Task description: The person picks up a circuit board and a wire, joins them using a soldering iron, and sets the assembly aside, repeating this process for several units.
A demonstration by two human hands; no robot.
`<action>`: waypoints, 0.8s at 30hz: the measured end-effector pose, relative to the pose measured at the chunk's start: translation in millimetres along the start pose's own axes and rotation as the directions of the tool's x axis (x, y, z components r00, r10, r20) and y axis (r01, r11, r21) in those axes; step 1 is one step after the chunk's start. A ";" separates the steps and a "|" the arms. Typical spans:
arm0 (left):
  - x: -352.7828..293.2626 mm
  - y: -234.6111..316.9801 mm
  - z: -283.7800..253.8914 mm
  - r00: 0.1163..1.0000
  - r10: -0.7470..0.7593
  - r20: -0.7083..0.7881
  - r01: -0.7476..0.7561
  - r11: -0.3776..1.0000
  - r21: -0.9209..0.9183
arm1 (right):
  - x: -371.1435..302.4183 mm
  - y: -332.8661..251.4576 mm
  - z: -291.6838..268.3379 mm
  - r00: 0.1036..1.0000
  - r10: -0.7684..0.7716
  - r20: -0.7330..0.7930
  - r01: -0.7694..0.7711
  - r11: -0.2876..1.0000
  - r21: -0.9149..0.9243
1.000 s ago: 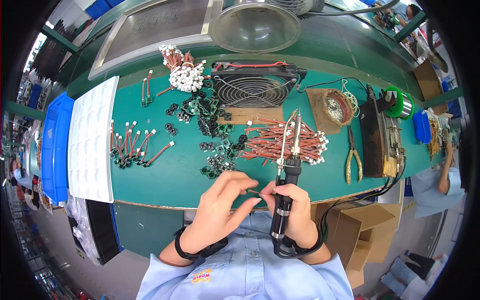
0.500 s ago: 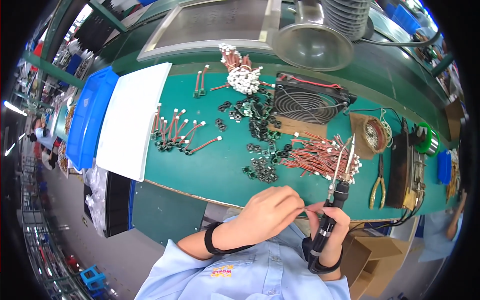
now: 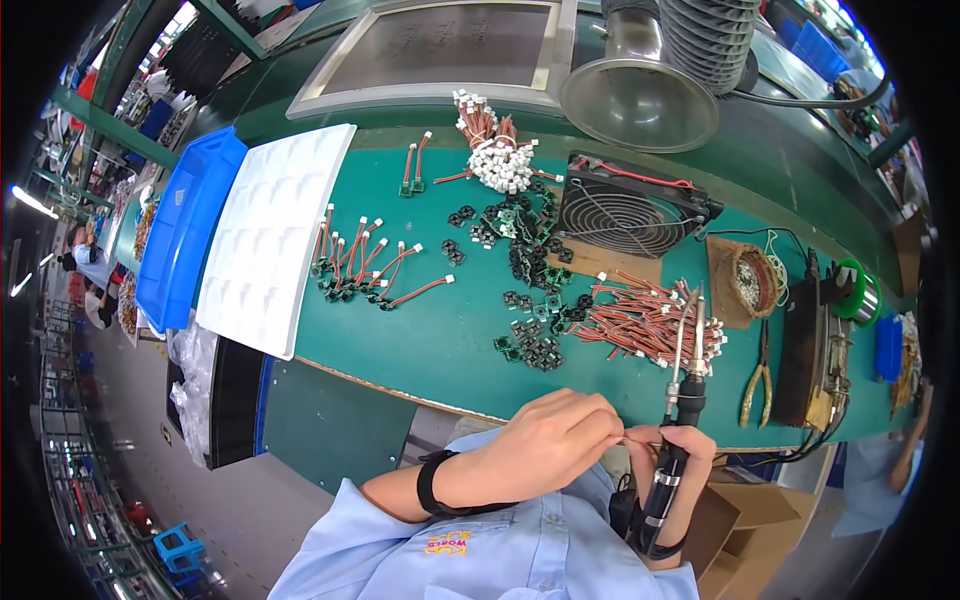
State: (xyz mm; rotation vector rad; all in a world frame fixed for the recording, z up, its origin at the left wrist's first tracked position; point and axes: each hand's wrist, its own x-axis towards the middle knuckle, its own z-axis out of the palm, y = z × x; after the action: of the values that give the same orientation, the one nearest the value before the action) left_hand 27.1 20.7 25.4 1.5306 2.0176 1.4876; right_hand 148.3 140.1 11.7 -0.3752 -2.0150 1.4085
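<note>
My right hand (image 3: 690,452) is closed around the black handle of a soldering iron (image 3: 667,482), whose thin metal tip and a slim tube beside it point up and away. My left hand (image 3: 560,440) is closed in a pinch, its fingertips meeting the right thumb and finger over a thin wire (image 3: 626,440), mostly hidden by the fingers. Just beyond the iron lies a pile of red-and-brown wires with white connectors (image 3: 650,325). Small dark circuit boards (image 3: 535,345) lie left of that pile. Farther left, several boards with wires attached (image 3: 365,265) rest on the green mat.
A white tray (image 3: 275,230) and blue bin (image 3: 190,230) stand at left. A fan (image 3: 630,210) and metal extraction hood (image 3: 640,100) are at the back. Pliers (image 3: 757,385), a round container (image 3: 750,282) and a green solder spool (image 3: 857,293) sit right. Bundled wires (image 3: 500,165) lie farther back.
The scene has shifted slightly right in view. Both hands stay pinched together at the thin wire, the iron still in the right hand and now held slightly more upright.
</note>
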 end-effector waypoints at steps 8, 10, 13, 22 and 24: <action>-2.4 1.8 -1.2 0.997 -0.075 0.034 0.074 0.997 0.030 | 0.8 0.1 -4.3 0.991 -0.034 0.132 0.043 0.997 -0.064; -4.2 2.6 -1.6 0.995 -0.097 0.035 0.096 0.995 0.026 | -2.9 1.2 -2.4 0.996 0.004 0.094 -0.008 0.999 0.037; -9.0 -9.3 -8.3 0.988 -0.147 -0.039 0.151 0.983 0.109 | -1.7 3.0 -1.1 0.992 0.083 -0.091 -0.072 0.990 0.120; -29.5 -42.9 -38.6 0.872 -0.356 -0.337 0.483 0.738 0.472 | 14.1 7.2 -9.1 0.969 0.227 -0.093 -0.190 0.935 0.299; -35.8 -41.4 -40.7 0.855 -0.382 -0.352 0.506 0.766 0.398 | 15.9 4.9 -9.4 0.972 0.232 -0.031 -0.209 0.921 0.330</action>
State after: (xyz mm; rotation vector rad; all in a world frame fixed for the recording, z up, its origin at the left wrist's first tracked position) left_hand -9.1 -30.2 -2.1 0.8831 2.8133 1.0736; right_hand 141.8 157.8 14.7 -0.5084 -1.6843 1.8074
